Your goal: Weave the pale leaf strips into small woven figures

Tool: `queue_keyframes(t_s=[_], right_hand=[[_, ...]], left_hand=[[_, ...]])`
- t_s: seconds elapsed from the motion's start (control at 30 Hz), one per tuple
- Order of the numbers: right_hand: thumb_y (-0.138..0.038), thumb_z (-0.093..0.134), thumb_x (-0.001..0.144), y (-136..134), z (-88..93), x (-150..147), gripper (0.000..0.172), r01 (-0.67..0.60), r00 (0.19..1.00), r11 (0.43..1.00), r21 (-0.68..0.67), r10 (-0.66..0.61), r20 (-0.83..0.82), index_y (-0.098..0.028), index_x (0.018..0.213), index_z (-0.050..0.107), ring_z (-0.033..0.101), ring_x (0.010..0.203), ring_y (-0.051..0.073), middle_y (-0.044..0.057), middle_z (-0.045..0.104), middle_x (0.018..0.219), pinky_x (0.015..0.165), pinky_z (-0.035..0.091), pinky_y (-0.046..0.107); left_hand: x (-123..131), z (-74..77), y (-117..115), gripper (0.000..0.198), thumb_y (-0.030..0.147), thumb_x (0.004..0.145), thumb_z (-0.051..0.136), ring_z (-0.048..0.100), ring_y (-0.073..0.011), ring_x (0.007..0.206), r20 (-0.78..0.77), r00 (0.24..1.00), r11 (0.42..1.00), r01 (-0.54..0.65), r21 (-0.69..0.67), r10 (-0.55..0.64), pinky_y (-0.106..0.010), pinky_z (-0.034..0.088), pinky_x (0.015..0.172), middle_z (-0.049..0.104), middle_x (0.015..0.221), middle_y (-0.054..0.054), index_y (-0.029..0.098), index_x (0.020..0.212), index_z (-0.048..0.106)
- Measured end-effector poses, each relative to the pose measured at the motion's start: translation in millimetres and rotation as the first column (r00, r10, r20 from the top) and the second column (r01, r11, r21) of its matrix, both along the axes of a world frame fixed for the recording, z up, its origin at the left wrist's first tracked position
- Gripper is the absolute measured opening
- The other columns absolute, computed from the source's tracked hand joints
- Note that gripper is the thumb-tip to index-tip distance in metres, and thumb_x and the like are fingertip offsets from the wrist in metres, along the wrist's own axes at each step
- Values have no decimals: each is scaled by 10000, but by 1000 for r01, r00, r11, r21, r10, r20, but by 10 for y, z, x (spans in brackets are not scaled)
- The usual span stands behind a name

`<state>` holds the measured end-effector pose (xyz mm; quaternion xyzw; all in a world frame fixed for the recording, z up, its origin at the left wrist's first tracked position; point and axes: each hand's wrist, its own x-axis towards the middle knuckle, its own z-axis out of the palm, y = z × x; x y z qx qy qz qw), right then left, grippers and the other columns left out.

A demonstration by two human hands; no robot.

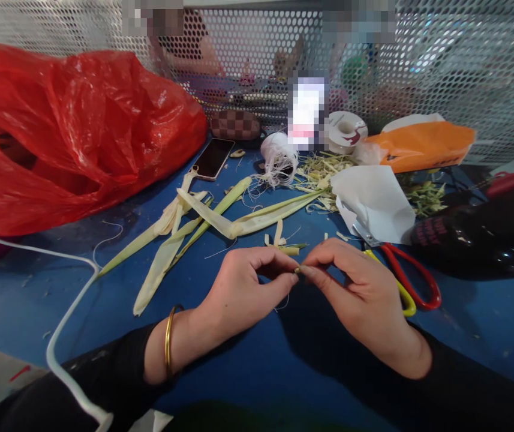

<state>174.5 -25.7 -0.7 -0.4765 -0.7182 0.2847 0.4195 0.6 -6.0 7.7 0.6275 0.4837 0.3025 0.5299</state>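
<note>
My left hand (239,288) and my right hand (360,300) meet fingertip to fingertip above the blue table. Between their pinched thumbs and forefingers is a tiny pale yellowish piece (298,270), mostly hidden by the fingertips. A fine thread curls below the left fingertips. Just behind the hands lie small cut bits of husk (279,240). Long pale green husk leaves (212,216), resembling corn husk, spread out left of and behind my left hand. Scissors (412,276) with red and yellow handles lie beside my right hand, partly behind it.
A red plastic bag (81,132) fills the back left. Behind are a dark phone (214,159), white thread (279,156), a tape roll (345,132), shredded plant bits (324,168), white paper (373,195) and an orange packet (427,144). A black shiny object (481,234) lies right; a white cable (68,321) crosses left.
</note>
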Motion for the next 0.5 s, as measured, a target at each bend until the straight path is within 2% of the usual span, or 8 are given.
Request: queue_keyframes(t_s=[0.13, 0.23, 0.33, 0.43, 0.5], right_hand=[[-139, 616, 863, 6, 2, -12, 141, 14, 999, 998, -59, -17, -36, -195, 734, 599, 534, 644, 129, -13, 568, 688, 606, 417, 255], [-161, 628, 853, 12, 9, -17, 141, 24, 998, 993, -115, -31, -59, -190, 717, 610, 543, 643, 129, -11, 583, 686, 612, 423, 253], [-206, 619, 863, 28, 19, -15, 151, 18, 991, 972, -233, -48, -123, -189, 713, 624, 553, 623, 126, -15, 600, 655, 602, 436, 244], [-282, 571, 899, 50, 21, -7, 208, -43, 971, 928, -371, -48, -233, -190, 725, 637, 565, 607, 127, -14, 612, 618, 591, 455, 238], [-321, 573, 897, 60, 11, -2, 227, -83, 952, 907, -413, -49, -301, -189, 726, 643, 576, 605, 129, -10, 621, 616, 589, 466, 239]], left_hand=[[-4, 7, -5, 94, 156, 763, 621, 633, -136, 654, -80, 997, 987, 11, 158, 2, -216, 480, 620, 705, 695, -1, 170, 747, 713], [-13, 2, 4, 103, 178, 791, 613, 621, -131, 652, -104, 995, 982, 28, 187, -9, -209, 459, 607, 696, 690, 2, 170, 750, 708], [-24, -4, 15, 113, 197, 812, 606, 603, -125, 643, -61, 998, 993, 26, 118, -19, -208, 449, 599, 683, 693, -4, 161, 756, 698], [-28, -4, 29, 123, 240, 812, 621, 585, -126, 632, 29, 999, 999, 15, -30, -15, -214, 441, 583, 665, 695, -15, 147, 762, 686], [-29, -3, 36, 134, 258, 801, 635, 575, -124, 617, 77, 997, 993, 8, -118, 1, -215, 437, 573, 646, 673, -14, 140, 754, 677]])
